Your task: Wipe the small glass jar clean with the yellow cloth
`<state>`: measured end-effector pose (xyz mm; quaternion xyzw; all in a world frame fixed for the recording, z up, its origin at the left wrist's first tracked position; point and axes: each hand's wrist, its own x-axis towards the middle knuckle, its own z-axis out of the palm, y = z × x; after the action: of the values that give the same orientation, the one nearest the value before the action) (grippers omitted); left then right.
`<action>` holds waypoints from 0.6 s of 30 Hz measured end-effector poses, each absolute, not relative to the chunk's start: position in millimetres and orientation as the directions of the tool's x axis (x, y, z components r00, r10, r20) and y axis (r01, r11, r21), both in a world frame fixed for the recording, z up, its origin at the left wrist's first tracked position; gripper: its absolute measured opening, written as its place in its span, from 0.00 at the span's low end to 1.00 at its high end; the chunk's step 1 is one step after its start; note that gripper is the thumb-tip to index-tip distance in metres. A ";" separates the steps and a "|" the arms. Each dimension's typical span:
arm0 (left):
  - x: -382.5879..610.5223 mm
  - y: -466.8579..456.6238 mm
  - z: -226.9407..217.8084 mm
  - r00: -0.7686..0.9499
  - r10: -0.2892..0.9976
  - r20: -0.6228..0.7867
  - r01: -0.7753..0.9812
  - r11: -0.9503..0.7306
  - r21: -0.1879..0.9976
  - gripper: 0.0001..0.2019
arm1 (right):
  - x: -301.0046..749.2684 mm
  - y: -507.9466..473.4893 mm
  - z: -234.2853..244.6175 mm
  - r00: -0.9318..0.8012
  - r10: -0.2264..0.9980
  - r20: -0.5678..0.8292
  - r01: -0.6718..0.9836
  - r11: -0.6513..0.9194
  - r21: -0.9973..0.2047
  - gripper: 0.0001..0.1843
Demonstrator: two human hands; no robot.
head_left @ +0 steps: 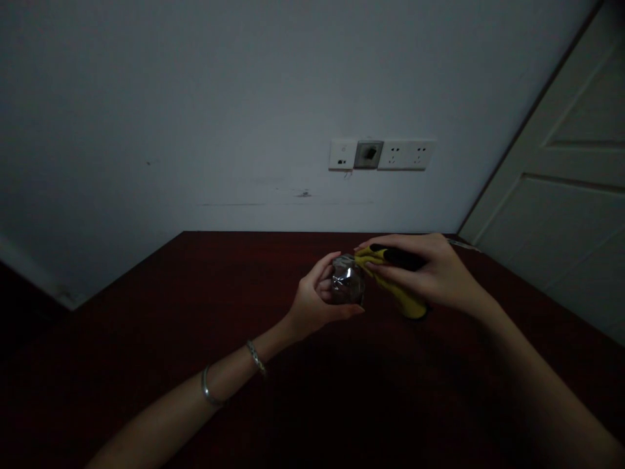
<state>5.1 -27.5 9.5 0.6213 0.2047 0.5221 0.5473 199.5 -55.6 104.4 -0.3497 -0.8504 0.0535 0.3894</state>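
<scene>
cupping a glossy object [347, 281], my left hand [315, 303] is risking slippage if my right hand [437, 270], pinching yellow cloth [409, 302], presses hard.

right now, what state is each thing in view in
shiny object, held in the left hand
cloth, bunched in the right hand, lower end hanging
bracelets, worn on the left arm
sockets, nothing plugged into the two at the right
wall, scuffed above the table
door, open or shut unclear
</scene>
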 end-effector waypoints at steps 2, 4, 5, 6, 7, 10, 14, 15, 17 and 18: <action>5.1 -29.0 11.1 0.363 0.832 0.420 -0.321 -0.311 0.895 0.48 | 198.8 -56.1 104.7 -0.449 0.635 0.629 0.543 0.753 -0.372 0.14; 4.9 -29.8 12.5 0.354 0.838 0.414 -0.319 -0.308 0.896 0.48 | 198.1 -56.9 105.2 -0.441 0.632 0.637 0.534 0.755 -0.379 0.14; 4.8 -30.1 13.1 0.351 0.840 0.414 -0.318 -0.308 0.896 0.48 | 197.8 -57.4 105.4 -0.439 0.629 0.641 0.531 0.757 -0.380 0.14; 4.8 -30.2 13.6 0.349 0.841 0.413 -0.317 -0.309 0.897 0.48 | 197.4 -57.9 105.6 -0.441 0.625 0.644 0.528 0.761 -0.378 0.14; 4.9 -30.2 14.0 0.348 0.840 0.416 -0.318 -0.312 0.895 0.48 | 197.1 -58.5 105.8 -0.445 0.620 0.646 0.526 0.765 -0.372 0.14; 5.3 -29.7 14.3 0.340 0.834 0.435 -0.332 -0.326 0.885 0.46 | 195.6 -60.7 106.9 -0.464 0.610 0.642 0.536 0.770 -0.345 0.14; 5.2 -27.7 13.1 0.323 0.824 0.466 -0.344 -0.356 0.869 0.45 | 193.1 -63.3 110.0 -0.478 0.622 0.620 0.544 0.764 -0.347 0.13; 4.7 -27.0 12.6 0.322 0.823 0.468 -0.343 -0.359 0.868 0.44 | 192.7 -63.6 110.9 -0.486 0.625 0.611 0.538 0.765 -0.355 0.13; 3.3 -25.5 11.3 0.322 0.825 0.465 -0.343 -0.356 0.869 0.44 | 193.0 -63.6 112.7 -0.514 0.632 0.580 0.510 0.769 -0.386 0.13; 2.6 -24.9 10.6 0.326 0.826 0.460 -0.340 -0.352 0.872 0.45 | 193.7 -63.3 113.4 -0.535 0.636 0.556 0.491 0.770 -0.408 0.13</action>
<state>2.6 -24.9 10.6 0.6149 0.1977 0.5458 0.5338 193.7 -63.3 113.4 -0.3238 -0.8702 0.1016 0.3571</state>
